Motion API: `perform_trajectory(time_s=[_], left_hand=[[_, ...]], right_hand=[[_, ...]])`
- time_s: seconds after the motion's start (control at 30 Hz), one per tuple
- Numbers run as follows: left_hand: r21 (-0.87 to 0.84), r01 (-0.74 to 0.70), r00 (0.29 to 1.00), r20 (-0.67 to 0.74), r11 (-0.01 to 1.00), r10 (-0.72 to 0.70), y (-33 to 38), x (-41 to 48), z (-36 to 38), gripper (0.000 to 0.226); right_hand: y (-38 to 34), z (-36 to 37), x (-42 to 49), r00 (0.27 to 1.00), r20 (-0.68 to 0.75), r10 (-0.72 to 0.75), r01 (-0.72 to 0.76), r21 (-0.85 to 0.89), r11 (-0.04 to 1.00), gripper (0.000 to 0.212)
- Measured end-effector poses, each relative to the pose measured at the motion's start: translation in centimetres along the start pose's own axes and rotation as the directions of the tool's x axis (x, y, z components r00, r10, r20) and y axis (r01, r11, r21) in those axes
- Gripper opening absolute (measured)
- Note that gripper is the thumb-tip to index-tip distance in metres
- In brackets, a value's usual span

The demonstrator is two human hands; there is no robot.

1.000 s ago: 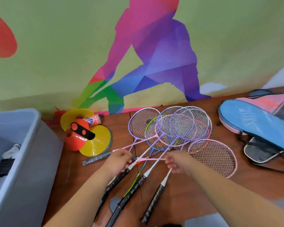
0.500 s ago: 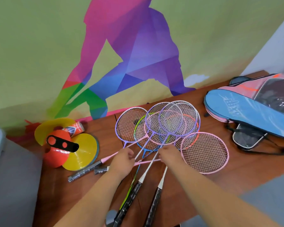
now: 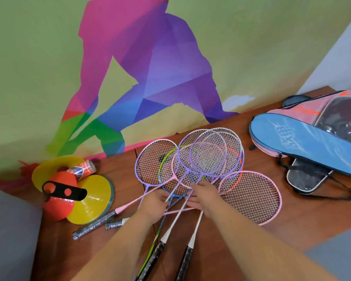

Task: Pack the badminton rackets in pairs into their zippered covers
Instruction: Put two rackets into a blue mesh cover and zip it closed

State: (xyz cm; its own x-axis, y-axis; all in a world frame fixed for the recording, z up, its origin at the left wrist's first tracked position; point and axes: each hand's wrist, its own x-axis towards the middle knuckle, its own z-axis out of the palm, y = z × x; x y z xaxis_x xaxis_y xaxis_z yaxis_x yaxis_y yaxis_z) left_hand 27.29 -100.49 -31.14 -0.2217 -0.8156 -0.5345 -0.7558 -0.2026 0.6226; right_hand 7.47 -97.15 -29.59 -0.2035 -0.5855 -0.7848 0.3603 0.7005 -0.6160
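Head view. A fan of badminton rackets point(image 3: 190, 169) lies on the brown worktop point(image 3: 241, 236), heads overlapping toward the wall and shafts converging toward the person. The left hand point(image 3: 154, 205) is curled over the crossing shafts, apparently pinching one pale shaft. The right hand point(image 3: 205, 195) rests just beside it with fingers bent down onto the throats of the lilac rackets; whether it grips one shaft or several cannot be told. A pink racket point(image 3: 251, 196) lies at the right edge of the fan, its head partly clear of the others.

Progress. No racket is seen inside a cover. The zippered covers point(image 3: 304, 145), a blue one stacked over pink and grey ones, sit well apart at the right end of the worktop; whether any is unzipped cannot be told. The stage is judged to be sorting a pair from the pile, so nearly all packing remains.

Edges and room. The wall bounds the far side. Stacked disc cones point(image 3: 79, 195) and a shuttlecock tube point(image 3: 83, 169) crowd the left. Bare worktop lies between the pink racket and the covers, and the near edge runs under the handles.
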Motion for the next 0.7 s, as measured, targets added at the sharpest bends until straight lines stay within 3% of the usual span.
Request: perform_trajectory(time_s=[0.17,0.47,0.7], left_hand=[[-0.375,0.052,0.998,0.055,0.926,-0.033,2.6,-1.2,1.4,0.027],[-0.481,0.072,0.989,0.148,0.874,-0.001,5.5,-3.4,2.9,0.032],[-0.475,-0.047,0.993,0.071,0.879,0.091,7.0,-5.5,4.1,0.014]], right_hand=[[-1.2,-1.2,-0.4,0.999,0.03,-0.035,0.035,0.008,0.999,0.026],[-3.0,-3.8,-2.9,0.992,0.011,-0.124,0.124,0.039,0.992,0.01],[-4.0,-5.8,-5.9,0.974,-0.024,-0.227,0.226,-0.021,0.974,0.013]])
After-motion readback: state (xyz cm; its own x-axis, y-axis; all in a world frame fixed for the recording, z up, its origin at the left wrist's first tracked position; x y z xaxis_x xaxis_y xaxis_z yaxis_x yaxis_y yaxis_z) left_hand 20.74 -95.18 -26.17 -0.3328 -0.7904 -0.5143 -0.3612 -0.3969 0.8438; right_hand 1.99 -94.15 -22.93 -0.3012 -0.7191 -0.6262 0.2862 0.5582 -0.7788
